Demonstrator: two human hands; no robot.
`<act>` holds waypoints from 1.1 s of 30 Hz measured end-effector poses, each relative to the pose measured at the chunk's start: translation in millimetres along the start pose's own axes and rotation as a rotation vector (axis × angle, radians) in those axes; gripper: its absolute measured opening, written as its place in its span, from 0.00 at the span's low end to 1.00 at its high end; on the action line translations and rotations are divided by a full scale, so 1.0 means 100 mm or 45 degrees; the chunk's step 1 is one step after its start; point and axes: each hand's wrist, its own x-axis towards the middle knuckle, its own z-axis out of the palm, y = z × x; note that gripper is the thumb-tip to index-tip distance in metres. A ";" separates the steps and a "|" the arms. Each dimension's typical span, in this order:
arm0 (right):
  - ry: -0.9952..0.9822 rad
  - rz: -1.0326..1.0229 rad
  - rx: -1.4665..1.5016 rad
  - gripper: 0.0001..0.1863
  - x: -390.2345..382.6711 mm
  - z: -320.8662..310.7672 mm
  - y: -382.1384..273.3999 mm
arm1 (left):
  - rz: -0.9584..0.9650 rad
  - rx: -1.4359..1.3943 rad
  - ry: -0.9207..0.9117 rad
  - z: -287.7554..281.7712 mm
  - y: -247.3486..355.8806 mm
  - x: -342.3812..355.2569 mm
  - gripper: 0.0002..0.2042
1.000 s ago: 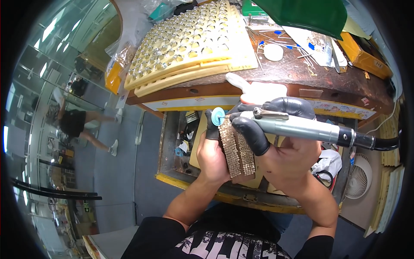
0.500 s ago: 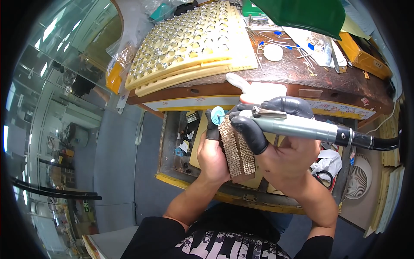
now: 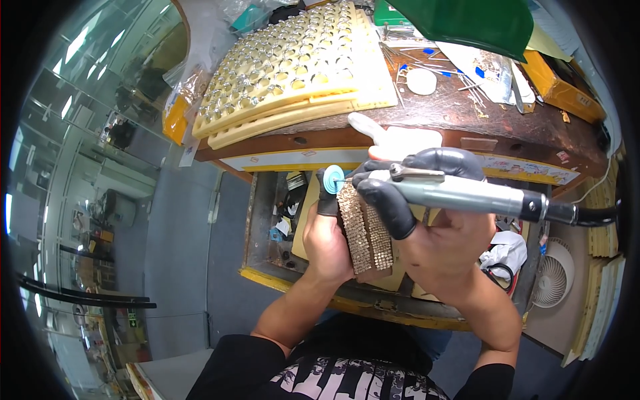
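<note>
My right hand (image 3: pixel 443 200), with black coverings on its fingers, is closed around a grey rotary handpiece (image 3: pixel 460 193). At the handpiece's tip is a light-blue round disc (image 3: pixel 333 179), beside the black-covered thumb of my left hand (image 3: pixel 327 243). My left hand is closed along a gold-brown band (image 3: pixel 363 240) with a bumpy, glittering surface in two rows. The band's upper end lies just below the disc's shaft. Its other fingers are hidden behind the band. Whether the disc touches the band or anything small in the fingertips cannot be told.
Below my hands is an open drawer (image 3: pixel 267 279) holding tools and scraps. On the wooden bench (image 3: pixel 453 117) stands a cream tray (image 3: pixel 280 73) with many rings, beside thin metal bits and a white round lump (image 3: pixel 421 81). A green shade (image 3: pixel 473 27) hangs above; a white fan (image 3: pixel 553 273) is at right.
My hands, the handpiece and the disc have shifted very slightly left. Both holds look the same.
</note>
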 end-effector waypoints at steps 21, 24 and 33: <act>-0.317 -0.200 -0.102 0.14 0.20 -0.29 0.01 | -0.423 0.777 -0.223 0.16 0.72 0.06 0.29; -0.249 0.003 0.018 0.14 0.17 -0.28 0.00 | -0.622 0.985 -0.390 0.21 0.87 0.14 0.27; -0.268 -0.010 -0.078 0.04 0.24 -0.35 -0.06 | -0.809 1.014 -0.499 0.32 0.96 0.44 0.27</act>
